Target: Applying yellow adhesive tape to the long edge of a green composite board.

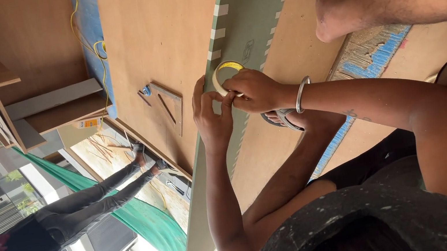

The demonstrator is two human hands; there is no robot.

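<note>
Between 2 sets of fingertips, left hand (212, 116) and right hand (253, 91) are pinching a tape roll (226, 73) (yellow-rimmed) over a grey strip (248, 29).

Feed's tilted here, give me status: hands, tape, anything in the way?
Both hands on tape roll: right hand grips it, left hand pinches at its edge. Roll sits over grey strip. Metal square lies apart, not blocking.

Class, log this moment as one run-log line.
left hand: pinching tape end | right hand: holding tape roll | surface: grey-green strip on plywood
</note>
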